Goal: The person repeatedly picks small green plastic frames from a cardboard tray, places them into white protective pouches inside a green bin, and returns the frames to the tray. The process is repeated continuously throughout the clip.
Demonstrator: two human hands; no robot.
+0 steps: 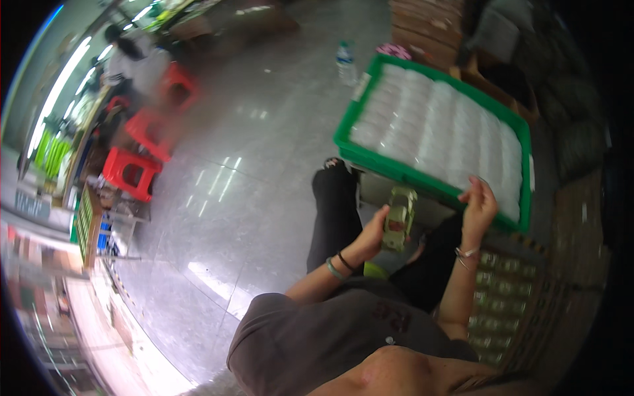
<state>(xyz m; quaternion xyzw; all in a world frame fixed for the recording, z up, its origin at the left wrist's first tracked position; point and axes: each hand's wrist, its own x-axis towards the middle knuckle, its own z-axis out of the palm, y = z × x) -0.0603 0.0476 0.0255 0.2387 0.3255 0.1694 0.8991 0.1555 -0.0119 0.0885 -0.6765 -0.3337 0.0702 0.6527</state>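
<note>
Green model car [399, 221] gripped in left hand [374, 235], right hand [481, 208] seemingly empty, fingers loosely curled by green tray [391, 171]; likely handling step, next move calls for steady left grip.

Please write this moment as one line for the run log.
left hand: holds green toy car | right hand: loosely curled, near green tray, contact unclear | tray contents: rows of white items

White tube lamps [66, 79] glare at left; reflections streak the glossy grey floor [271, 178]; red plastic stools [142, 123] blur; dark edges bend.
</note>
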